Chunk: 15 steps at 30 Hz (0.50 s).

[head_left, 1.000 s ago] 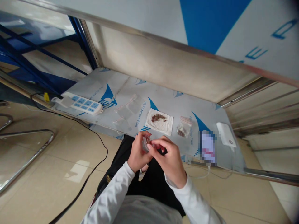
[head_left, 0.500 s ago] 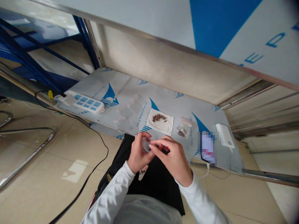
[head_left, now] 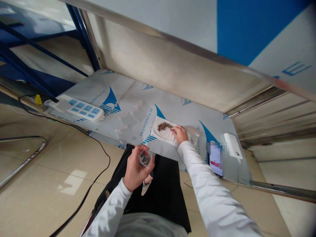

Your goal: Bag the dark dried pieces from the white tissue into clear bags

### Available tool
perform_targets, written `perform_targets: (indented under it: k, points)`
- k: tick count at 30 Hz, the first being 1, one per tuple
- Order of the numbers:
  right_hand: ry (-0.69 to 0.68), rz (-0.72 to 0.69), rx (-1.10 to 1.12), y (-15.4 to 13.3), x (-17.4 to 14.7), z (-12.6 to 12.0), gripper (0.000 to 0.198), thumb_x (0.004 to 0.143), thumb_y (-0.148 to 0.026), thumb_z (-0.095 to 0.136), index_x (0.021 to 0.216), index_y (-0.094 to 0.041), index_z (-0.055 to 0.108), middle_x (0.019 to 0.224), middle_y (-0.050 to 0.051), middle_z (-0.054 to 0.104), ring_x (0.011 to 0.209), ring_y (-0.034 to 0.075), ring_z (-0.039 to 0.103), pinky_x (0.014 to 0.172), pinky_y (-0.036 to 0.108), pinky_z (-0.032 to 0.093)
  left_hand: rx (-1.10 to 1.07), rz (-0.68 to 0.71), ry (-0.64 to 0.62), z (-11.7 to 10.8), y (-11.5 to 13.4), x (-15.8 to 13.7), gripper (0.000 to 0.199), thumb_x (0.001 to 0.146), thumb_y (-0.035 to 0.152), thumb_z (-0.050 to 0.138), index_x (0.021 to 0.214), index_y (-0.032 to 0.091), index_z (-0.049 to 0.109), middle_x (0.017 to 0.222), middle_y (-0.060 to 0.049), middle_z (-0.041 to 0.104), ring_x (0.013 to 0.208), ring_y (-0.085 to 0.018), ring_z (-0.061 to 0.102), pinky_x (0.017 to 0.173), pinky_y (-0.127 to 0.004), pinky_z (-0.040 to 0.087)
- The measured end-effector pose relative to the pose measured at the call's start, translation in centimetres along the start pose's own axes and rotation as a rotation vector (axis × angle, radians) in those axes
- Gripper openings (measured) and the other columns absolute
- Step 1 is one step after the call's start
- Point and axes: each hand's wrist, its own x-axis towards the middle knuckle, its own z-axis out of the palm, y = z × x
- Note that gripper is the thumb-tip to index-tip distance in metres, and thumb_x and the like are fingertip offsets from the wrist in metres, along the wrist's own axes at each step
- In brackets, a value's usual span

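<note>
My left hand is wrapped round a small clear plastic cup, held above my lap with its mouth facing up. What lies inside the cup is too small to make out. Out over the shelf, my right hand has its fingertips pinched at the right side of a white cloth or tissue. On that cloth lies a pile of small reddish-brown pieces, like seeds or beads. Whether a piece is between the right fingertips is hidden.
Clear zip bags lie left of the cloth; another bag is partly behind my right wrist. A power strip sits at the left, a phone and white power bank at the right. An upper panel overhangs the shelf.
My right hand has left the cup and reached forward to the cloth. The left hand, still holding the cup, has shifted a little left and down.
</note>
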Motion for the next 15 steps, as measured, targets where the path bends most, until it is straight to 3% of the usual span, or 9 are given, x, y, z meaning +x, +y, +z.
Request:
perform_targets:
  k: [6,15]
  points:
    - [0.035,0.038,-0.054,0.0,0.9,0.3,0.013,0.081,-0.019,0.058,0.089,-0.018,0.069,0.09,0.007,0.069,0.084,0.019,0.06,0.081,0.032,0.046,0.02,-0.001,-0.007,0.1,-0.4,0.3,0.029,0.074,0.026,0.064,0.096,0.021,0.047,0.081,-0.001,0.059,0.067,-0.013,0.059,0.06,-0.024,0.047]
    - [0.015,0.072,-0.129,-1.4,2.3,1.1,0.011,0.079,-0.017,0.062,0.086,-0.02,0.069,0.087,0.005,0.073,0.085,0.02,0.062,0.078,0.03,0.046,0.024,-0.001,-0.013,0.2,-0.3,0.2,0.028,0.074,0.026,0.064,0.096,0.021,0.048,0.08,-0.001,0.061,0.065,-0.013,0.059,0.059,-0.024,0.046]
